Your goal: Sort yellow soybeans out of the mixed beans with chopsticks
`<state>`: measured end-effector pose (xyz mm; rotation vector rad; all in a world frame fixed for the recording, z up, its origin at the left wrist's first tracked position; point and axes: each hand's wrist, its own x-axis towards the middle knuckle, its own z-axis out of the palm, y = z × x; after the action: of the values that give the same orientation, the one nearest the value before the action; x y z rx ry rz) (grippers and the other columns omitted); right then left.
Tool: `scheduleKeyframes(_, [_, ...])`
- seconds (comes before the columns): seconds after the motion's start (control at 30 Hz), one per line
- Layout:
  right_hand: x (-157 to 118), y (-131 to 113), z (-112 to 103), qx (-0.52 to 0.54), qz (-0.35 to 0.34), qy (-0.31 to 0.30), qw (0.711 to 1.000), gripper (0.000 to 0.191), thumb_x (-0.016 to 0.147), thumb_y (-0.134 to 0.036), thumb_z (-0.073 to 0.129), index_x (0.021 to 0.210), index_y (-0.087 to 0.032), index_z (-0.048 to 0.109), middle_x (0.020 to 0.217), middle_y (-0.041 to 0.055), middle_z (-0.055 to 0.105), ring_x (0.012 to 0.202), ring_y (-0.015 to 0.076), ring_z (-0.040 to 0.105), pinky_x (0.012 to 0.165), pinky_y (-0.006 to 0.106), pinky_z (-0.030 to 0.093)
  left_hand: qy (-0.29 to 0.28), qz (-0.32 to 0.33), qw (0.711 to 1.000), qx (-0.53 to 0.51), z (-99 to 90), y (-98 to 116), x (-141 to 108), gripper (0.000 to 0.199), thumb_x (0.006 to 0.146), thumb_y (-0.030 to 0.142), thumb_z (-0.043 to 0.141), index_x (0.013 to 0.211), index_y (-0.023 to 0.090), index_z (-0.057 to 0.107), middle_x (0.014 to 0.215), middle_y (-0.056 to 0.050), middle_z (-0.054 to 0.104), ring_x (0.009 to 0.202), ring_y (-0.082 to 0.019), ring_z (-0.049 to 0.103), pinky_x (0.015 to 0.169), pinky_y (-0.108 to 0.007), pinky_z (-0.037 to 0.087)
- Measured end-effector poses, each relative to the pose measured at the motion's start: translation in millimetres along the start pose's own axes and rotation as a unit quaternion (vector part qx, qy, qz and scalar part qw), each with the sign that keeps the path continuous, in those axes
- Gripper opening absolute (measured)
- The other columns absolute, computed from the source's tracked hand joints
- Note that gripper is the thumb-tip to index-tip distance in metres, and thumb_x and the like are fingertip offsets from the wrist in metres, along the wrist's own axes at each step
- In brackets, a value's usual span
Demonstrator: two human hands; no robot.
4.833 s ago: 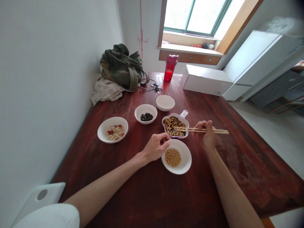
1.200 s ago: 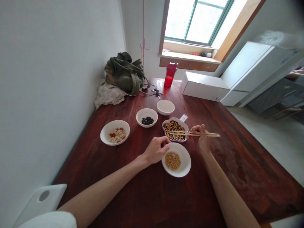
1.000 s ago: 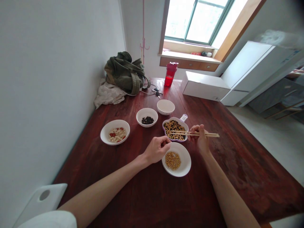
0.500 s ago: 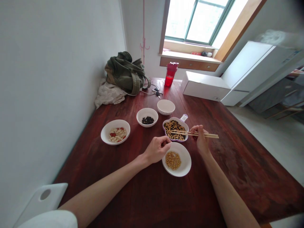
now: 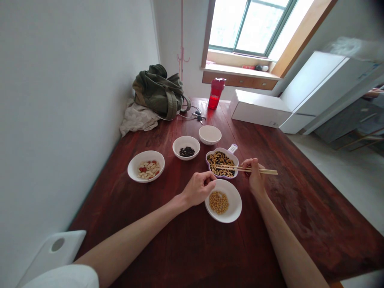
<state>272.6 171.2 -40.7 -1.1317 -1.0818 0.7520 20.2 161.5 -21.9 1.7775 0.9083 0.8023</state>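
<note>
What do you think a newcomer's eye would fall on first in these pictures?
Most striking are the wooden chopsticks in the right hand, their tips over a purple-rimmed dish of mixed beans near the middle of the dark red wooden table. The left hand sits beside a white bowl of soybeans, and a red bottle stands at the far end.

**Bare forearms under a white sleeve**

The left hand and right hand are seen bare, with slim fingers, at the ends of long, slender arms. The left forearm is shown running out from a plain white sleeve, which is cropped by the lower frame edge. The right forearm is pictured bare, also cropped by the frame.
</note>
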Motion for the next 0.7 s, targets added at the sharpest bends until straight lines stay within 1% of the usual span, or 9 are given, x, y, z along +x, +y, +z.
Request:
scheduleKeyframes(0.23, [0.9,-0.2,-0.7,-0.006,-0.001,0.026,1.000,0.063,0.097,-0.069,0.046,0.060,-0.020,0.060,0.056,-0.0004,0.055,0.043,0.0096,0.045,0.040,0.025,0.028,-0.002,0.003,1.000,-0.009,0.3,-0.6,0.2,0.020,0.091,0.024,0.057,0.088,0.012,0.072,0.069,0.000,0.061,0.062,-0.011,0.050,0.058,-0.023,0.036])
scheduleKeyframes(0.37, [1.6,1.9,-1.3,0.000,0.005,0.021,1.000,0.063,0.098,-0.068,0.045,0.061,-0.020,0.060,0.054,-0.0008,0.053,0.043,0.0100,0.045,0.040,0.025,0.028,0.001,0.003,1.000,-0.007,0.3,1.0,0.5,0.020,0.090,0.024,0.057,0.087,0.012,0.073,0.068,0.000,0.061,0.061,-0.011,0.050,0.057,-0.023,0.035])
scheduleKeyframes(0.53, [2.5,3.5,-1.9,0.009,0.000,0.034,0.999,0.064,0.097,-0.069,0.046,0.059,-0.020,0.059,0.057,-0.0003,0.055,0.043,0.0093,0.045,0.040,0.025,0.027,0.004,0.006,1.000,-0.006,0.2,1.7,0.7,0.019,0.090,0.023,0.058,0.086,0.012,0.072,0.069,0.000,0.062,0.062,-0.010,0.050,0.058,-0.023,0.036])
scheduleKeyframes(0.7, [4.4,2.1,-6.4,0.023,0.007,0.026,0.999,0.065,0.095,-0.073,0.045,0.060,-0.020,0.059,0.059,-0.0005,0.054,0.044,0.0097,0.044,0.041,0.026,0.027,-0.001,0.005,1.000,-0.007,0.2,0.6,0.2,0.020,0.092,0.025,0.058,0.087,0.012,0.072,0.070,0.000,0.063,0.063,-0.011,0.051,0.058,-0.023,0.036])
